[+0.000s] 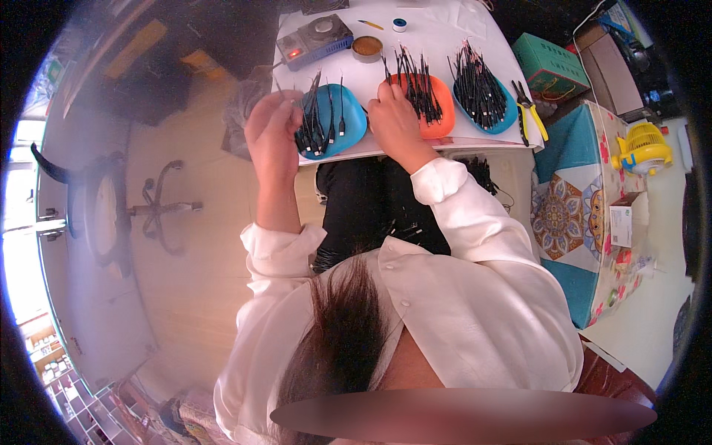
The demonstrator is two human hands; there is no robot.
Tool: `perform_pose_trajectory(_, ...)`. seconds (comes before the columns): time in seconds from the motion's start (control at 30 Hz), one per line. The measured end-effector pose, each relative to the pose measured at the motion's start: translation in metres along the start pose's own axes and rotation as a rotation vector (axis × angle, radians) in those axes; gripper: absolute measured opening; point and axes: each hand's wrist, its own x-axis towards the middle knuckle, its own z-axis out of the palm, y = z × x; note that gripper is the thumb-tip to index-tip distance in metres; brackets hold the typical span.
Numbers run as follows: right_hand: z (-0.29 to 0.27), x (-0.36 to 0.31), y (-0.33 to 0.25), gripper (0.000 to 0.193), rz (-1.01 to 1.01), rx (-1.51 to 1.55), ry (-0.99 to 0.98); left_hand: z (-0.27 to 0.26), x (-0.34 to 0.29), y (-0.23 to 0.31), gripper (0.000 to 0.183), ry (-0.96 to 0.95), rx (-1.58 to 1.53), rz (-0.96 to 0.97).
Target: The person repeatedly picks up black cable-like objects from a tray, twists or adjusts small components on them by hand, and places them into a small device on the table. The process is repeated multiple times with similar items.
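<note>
My left hand (274, 126) is closed beside the left edge of a blue tray (356, 111). Something thin and dark shows above its fingers, too small to name. Short black USB cables (317, 126) with bare wire ends lie spread in that tray. Between the blue tray and an orange tray (445, 126), my right hand (393, 119) pinches a black cable (386, 68), whose thin wire end points away from me. More black cables (421, 96) fill the orange tray. A second blue tray (508, 111) to the right bears a thick bundle of cables (480, 89).
Behind the left tray stand a box-shaped device with a red light (315, 43) and a round tin (367, 49). A small spool (399, 24) lies farther back. Yellow-handled pliers (532, 119) rest at the right table edge, near a green box (549, 65) and yellow fan (644, 148).
</note>
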Motion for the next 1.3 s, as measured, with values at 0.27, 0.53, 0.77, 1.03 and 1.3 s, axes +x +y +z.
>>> perform_pose_trajectory(0.27, 0.012, 0.006, 0.011, 0.01, 0.038, 0.066, 0.102, 0.002, -0.037, -0.002, 0.021, 0.005, -0.065, -0.157)
perform_pose_trajectory(0.53, -0.011, 0.002, 0.06, 0.019, 0.391, 0.224, 0.084, 0.021, -0.051, -0.01, 0.017, -0.122, -0.094, -0.223)
perform_pose_trajectory(0.77, 0.012, 0.014, 0.061, 0.03, 0.403, 0.142, -0.051, 0.037, -0.062, -0.019, 0.015, -0.151, -0.102, -0.247)
perform_pose_trajectory(1.03, -0.027, -0.002, 0.058, 0.02, 0.368, 0.39, 0.219, 0.048, -0.061, -0.02, 0.016, -0.1, -0.11, -0.324)
perform_pose_trajectory(1.3, -0.095, -0.054, 0.015, 0.013, 0.116, 0.415, 0.238, 0.094, -0.05, -0.035, 0.02, -0.152, -0.152, -0.352)
